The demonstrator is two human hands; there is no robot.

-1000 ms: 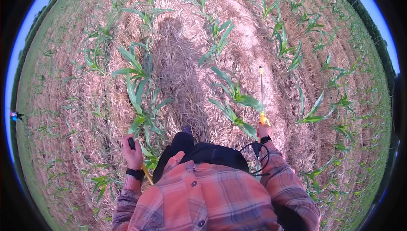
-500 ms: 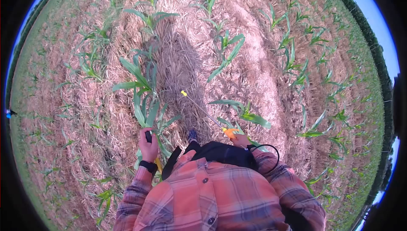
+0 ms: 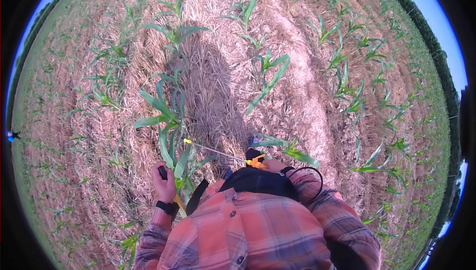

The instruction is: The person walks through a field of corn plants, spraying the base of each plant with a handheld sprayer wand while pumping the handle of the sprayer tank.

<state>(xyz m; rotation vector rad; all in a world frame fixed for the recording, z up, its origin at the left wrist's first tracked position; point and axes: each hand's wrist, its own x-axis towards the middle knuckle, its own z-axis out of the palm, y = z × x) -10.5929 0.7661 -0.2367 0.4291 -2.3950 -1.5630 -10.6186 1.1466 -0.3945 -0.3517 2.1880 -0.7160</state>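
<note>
You stand between rows of young corn [image 3: 166,116] on straw-covered ground [image 3: 302,86], one plant just beside your left side. Your right hand [image 3: 274,165] grasps the orange grip of a spray wand [image 3: 214,149], angled across your body so its yellow tip sits near those leaves. Your left hand [image 3: 165,186] is clenched around a dark pump handle [image 3: 162,172], held at hip level.

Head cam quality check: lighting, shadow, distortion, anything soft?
Head view: hard sunlight from behind, the person's shadow falling forward over the straw between corn rows; strong fisheye, rows bowed, black vignette ring at the edges; centre sharp, spray wand thin but readable; no glare.
</note>
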